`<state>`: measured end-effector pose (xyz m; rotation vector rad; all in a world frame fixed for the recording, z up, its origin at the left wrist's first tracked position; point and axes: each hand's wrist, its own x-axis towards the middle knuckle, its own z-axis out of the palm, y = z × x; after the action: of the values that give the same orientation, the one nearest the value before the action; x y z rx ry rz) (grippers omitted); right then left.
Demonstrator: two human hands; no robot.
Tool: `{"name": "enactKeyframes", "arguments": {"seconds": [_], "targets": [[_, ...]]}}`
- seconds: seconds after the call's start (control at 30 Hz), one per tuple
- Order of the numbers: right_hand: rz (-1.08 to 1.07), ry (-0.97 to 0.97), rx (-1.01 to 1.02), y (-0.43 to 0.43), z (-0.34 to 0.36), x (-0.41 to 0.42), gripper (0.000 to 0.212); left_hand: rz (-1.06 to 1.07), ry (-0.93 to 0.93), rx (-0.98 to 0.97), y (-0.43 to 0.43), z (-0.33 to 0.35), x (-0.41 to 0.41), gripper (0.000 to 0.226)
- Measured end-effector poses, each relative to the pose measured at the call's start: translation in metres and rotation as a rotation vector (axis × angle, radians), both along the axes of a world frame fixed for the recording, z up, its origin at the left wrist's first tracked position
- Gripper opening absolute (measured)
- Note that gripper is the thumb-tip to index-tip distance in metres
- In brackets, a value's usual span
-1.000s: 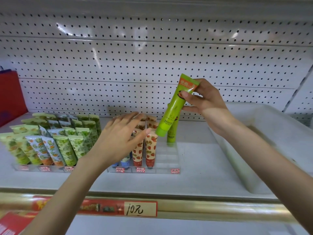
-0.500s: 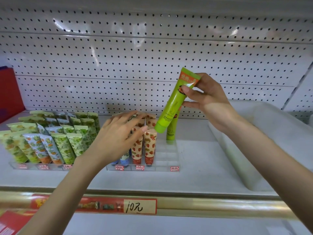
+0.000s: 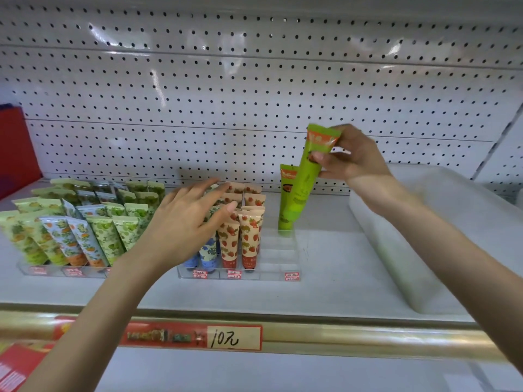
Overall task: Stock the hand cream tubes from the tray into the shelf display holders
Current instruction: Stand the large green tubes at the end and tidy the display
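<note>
Perforated backboard (image 3: 254, 94) behind glossy green tube (image 3: 308, 176)

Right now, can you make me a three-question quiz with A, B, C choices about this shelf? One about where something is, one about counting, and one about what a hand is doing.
1. Where is the white tray?
A) left of all the tubes
B) on the floor
C) on the shelf, right of the clear holder

2. How many bright green tubes show?
A) two
B) five
C) none

3. What is the right hand doing?
A) hanging empty
B) pinching a green tube
C) touching the price tag

Answers:
1 C: the tray sits at the shelf's right end, past the holder.
2 A: there is one held green tube and one standing green tube in the holder.
3 B: its fingers pinch the tube near its flat top end.
</note>
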<state>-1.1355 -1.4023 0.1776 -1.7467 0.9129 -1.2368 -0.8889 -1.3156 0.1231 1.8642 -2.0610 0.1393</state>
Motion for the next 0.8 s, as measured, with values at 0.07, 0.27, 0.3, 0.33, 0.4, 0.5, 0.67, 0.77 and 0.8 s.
{"name": "enactKeyframes", "arguments": {"seconds": [0.07, 0.27, 0.3, 0.33, 0.4, 0.5, 0.67, 0.77, 0.8], "targets": [[-0.003, 0.085, 0.019, -0.002, -0.011, 0.005, 0.02, 0.009, 0.004, -0.002, 0.0, 0.001, 0.001, 0.083], [-0.012, 0.207, 0.041, -0.008, -0.038, 0.017, 0.026, 0.033, -0.016, -0.011, 0.002, 0.002, 0.004, 0.084], [-0.016, 0.219, 0.037, -0.008, -0.041, 0.019, 0.027, 0.036, -0.02, -0.015, 0.003, 0.002, 0.004, 0.084], [-0.021, 0.226, 0.035, -0.009, -0.043, 0.021, 0.027, 0.038, -0.022, -0.019, 0.003, 0.001, 0.005, 0.085], [-0.029, 0.234, 0.032, -0.01, -0.045, 0.023, 0.028, 0.039, -0.019, -0.023, 0.005, 0.001, 0.006, 0.085], [-0.038, 0.237, 0.026, -0.011, -0.044, 0.023, 0.028, 0.037, -0.011, -0.035, 0.007, 0.001, 0.008, 0.084], [-0.061, 0.248, 0.012, -0.012, -0.046, 0.022, 0.028, 0.043, -0.005, -0.041, 0.011, 0.001, 0.009, 0.083], [-0.067, 0.247, 0.021, -0.012, -0.047, 0.02, 0.028, 0.039, -0.008, -0.037, 0.012, 0.002, 0.009, 0.084], [-0.063, 0.247, 0.028, -0.012, -0.048, 0.02, 0.028, 0.04, -0.011, -0.037, 0.012, 0.001, 0.009, 0.084]]}}
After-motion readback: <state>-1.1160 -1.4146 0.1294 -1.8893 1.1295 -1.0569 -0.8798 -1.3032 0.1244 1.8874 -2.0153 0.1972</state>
